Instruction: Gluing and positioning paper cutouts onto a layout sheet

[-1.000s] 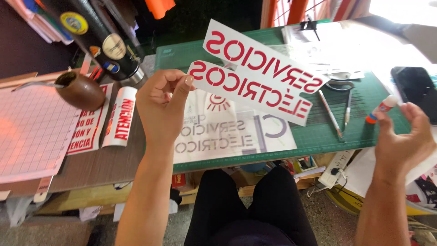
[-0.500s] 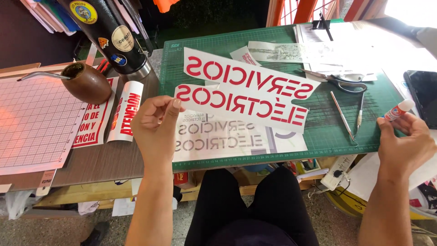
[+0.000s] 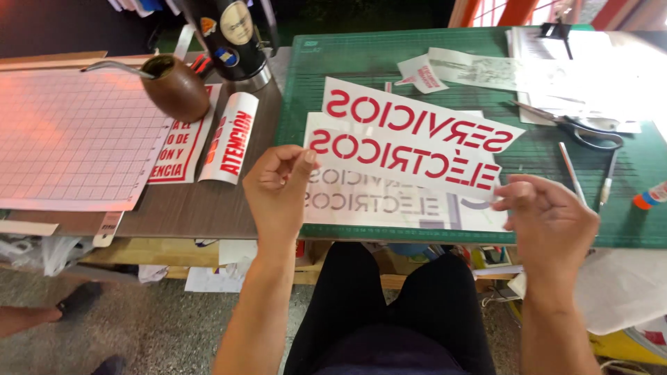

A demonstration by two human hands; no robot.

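Both hands lift the red-lettered vinyl sheet (image 3: 410, 142) over the green cutting mat (image 3: 347, 62): left hand (image 3: 278, 184) pinches one corner, right hand (image 3: 549, 222) the other (each grip narrow).

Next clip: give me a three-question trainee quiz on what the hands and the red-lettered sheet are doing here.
1. True or false: the left hand pinches the left edge of the red-lettered sheet.
2. What lies on the green mat directly under that sheet? A) scissors B) a grey-lettered sheet C) a glue stick
3. Fill in: the right hand is at the sheet's lower ______ corner.

Key: 1 true. 2 B, the grey-lettered sheet; the scissors and glue stick lie off to the right. 3 right.
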